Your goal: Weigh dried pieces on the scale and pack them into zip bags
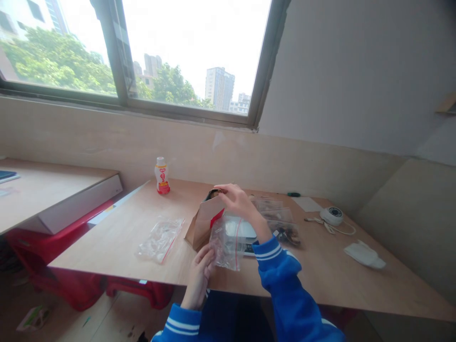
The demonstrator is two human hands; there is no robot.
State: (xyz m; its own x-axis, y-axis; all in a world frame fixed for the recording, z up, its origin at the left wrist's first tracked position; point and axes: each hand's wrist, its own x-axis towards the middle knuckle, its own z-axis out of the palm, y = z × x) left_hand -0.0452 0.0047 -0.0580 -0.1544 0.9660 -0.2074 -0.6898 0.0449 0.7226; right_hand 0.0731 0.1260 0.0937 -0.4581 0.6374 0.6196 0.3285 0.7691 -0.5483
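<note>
Head view, nearest first: a pale wooden bench crosses just ahead of the person, with a light wood floor below it and a red plastic object under its left side.

Blue sleeves with white stripes come in from the near edge. The left hand is narrowed, its fingers pinching the lower left edge of a clear zip bag with a red stripe, held up near the middle of the bench. The right hand curves over a tilted brown paper bag, closed on its upper edge, with a dark item showing at the mouth.

Just behind the clear bag sits a white device. To its right lie more zip bags, one holding dark pieces. Another zip bag lies flat toward the left edge. Toward the right edge are a white pouch and a round white device with a cable, with a paper sheet beyond them.

Near the far left corner stands a bottle with a red label. Beyond rise a beige wall panel and a window showing trees and tower blocks.
</note>
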